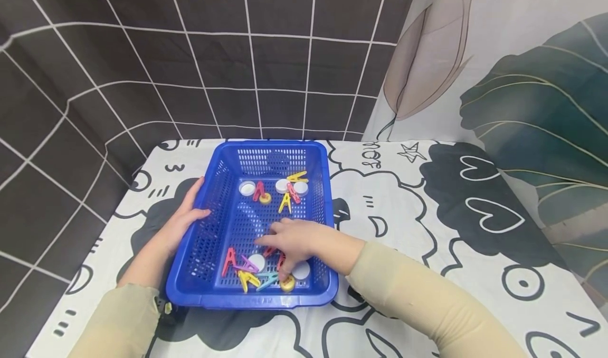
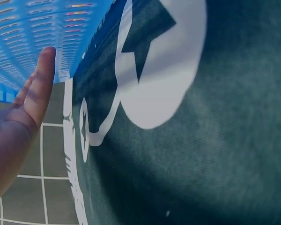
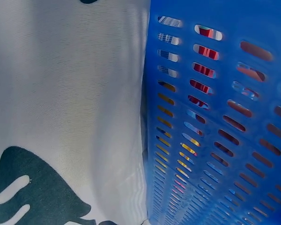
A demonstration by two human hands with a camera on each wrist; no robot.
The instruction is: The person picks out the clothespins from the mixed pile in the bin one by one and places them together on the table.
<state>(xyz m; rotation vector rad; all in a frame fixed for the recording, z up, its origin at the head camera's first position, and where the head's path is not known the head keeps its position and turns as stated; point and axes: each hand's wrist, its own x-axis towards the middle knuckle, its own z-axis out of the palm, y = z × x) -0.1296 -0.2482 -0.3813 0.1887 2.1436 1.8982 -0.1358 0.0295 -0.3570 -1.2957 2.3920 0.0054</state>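
A blue plastic basket (image 1: 252, 301) with slotted walls stands before me. My left hand (image 1: 182, 218) holds its left side, thumb over the rim and fingers along the outer wall; the left wrist view shows those fingers against the slots. Inside the basket's near half, my right hand (image 1: 294, 239) reaches down with fingers spread, its thumb at a yellow bottle cap (image 1: 287, 284). Red clothespins lie partly hidden beneath it. Around it are white caps (image 1: 257, 263) and red (image 1: 230, 260), purple (image 1: 247, 265), yellow (image 1: 248, 280) and teal clothespins (image 1: 268, 280).
At the basket's far end lie white caps (image 1: 247, 188), a small yellow cap (image 1: 265, 198), and red (image 1: 258, 191), pink (image 1: 293, 193) and yellow clothespins (image 1: 285, 203). A black-and-white patterned cloth (image 1: 380, 205) covers the table. Dark gridded fabric (image 1: 280, 62) hangs behind.
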